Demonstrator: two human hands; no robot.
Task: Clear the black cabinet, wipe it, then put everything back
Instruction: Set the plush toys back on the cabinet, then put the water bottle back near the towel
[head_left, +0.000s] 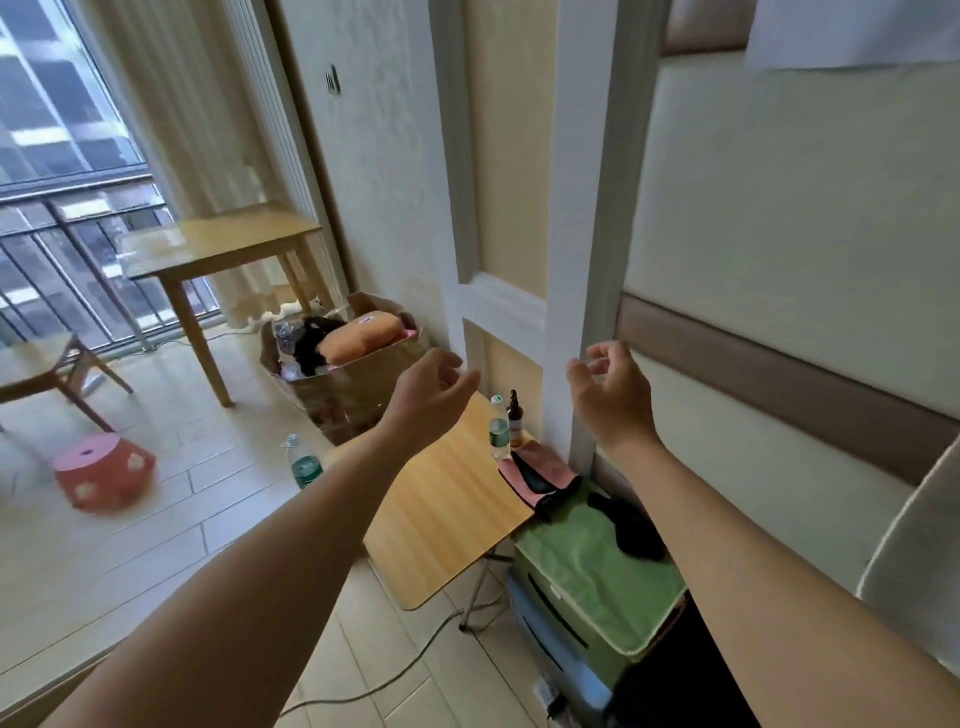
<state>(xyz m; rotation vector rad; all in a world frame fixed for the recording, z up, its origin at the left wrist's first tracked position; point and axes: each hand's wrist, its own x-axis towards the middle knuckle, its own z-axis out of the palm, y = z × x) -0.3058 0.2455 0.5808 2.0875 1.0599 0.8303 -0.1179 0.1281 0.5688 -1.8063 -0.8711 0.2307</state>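
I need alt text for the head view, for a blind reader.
A person's left hand and right hand reach forward, empty, fingers loosely curled. Below them stands a wooden table with a water bottle and a brown bottle, a green cloth beside it.

Daylit room, viewed from above. Far left: tall glass window (57, 104) with a dark metal railing (78, 228) across its lower part. Beside it, long cream curtain (192, 130). In front of the curtain, light wooden square table (218, 244) on pale beige floor tiles (130, 561). Near the table, wooden chair (36, 369) and low round red stool (104, 475). Centre: textured cream wall (384, 182) with dark switch plate (332, 80), then white moulded panelling (576, 208). Right: cream padded wall panel (805, 218) crossed by a brown band (779, 384).
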